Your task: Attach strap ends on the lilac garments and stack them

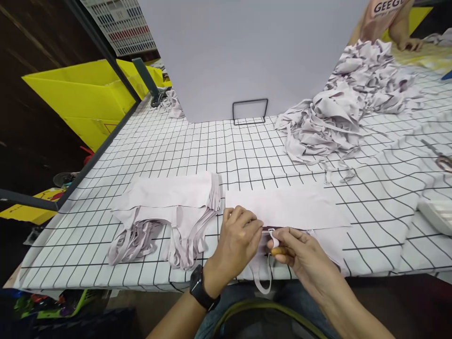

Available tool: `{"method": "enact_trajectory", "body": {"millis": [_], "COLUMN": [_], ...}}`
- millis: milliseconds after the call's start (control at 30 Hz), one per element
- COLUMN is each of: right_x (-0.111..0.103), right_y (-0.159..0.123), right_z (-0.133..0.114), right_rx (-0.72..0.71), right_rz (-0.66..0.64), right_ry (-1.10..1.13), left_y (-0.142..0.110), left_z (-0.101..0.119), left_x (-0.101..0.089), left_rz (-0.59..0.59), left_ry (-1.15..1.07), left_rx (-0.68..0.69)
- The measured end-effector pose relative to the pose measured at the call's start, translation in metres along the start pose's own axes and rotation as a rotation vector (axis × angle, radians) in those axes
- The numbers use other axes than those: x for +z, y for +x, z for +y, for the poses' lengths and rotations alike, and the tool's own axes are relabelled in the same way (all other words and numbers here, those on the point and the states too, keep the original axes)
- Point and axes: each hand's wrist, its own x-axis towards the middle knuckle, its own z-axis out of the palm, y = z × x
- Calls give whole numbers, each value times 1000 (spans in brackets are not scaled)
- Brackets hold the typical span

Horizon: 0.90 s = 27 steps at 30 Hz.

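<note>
A pale pink, bra-like strappy garment (296,207) lies flat at the table's front edge, with straps hanging below its wide band. My right hand (296,249) is closed in a pinch on a narrow strap (274,239), beside a small light-coloured ring or slider. My left hand (240,235), a dark watch on its wrist, rests over the garment's left part. Its fingers are curled, with thumb and fingertips closed at the band's lower edge near the ring. To the left lies a neat stack of matching garments (169,190), straps bunched toward me.
A large heap of similar garments (332,122) lies at the back right, below a hanging pale panel (247,56). Scissors (441,160) and a white tray (438,216) are at the far right. Yellow bins (77,99) stand left; a co-worker's hand (409,44) rests at the top right.
</note>
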Motion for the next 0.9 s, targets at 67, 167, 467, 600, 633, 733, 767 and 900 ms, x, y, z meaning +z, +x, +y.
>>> {"method": "enact_trajectory", "body": {"millis": [67, 167, 467, 600, 633, 733, 767, 900], "right_x": [2, 2, 3, 7, 7, 9, 9, 3], "right_y": [3, 7, 11, 8, 8, 8, 9, 10], "right_z": [-2, -2, 0, -2, -3, -5, -5, 2], "right_rx": [-9, -17, -30, -41, -47, -59, -59, -75], "right_rz": [14, 19, 21, -18, -36, -76, -81, -142], "right_ry": [12, 13, 2, -32, -51, -113, -128, -238], "left_y": [0, 0, 1, 0, 0, 0, 1, 2], "left_z": [1, 3, 7, 6, 6, 4, 3, 0], "left_x": [0, 0, 0, 0, 0, 1, 1, 0], "left_rz": [-13, -29, -77, -96, -101, -111, -117, -159], "left_ry": [22, 39, 82, 78, 79, 90, 91, 97], "left_rx": [21, 35, 59, 76, 83, 90, 94, 114]}}
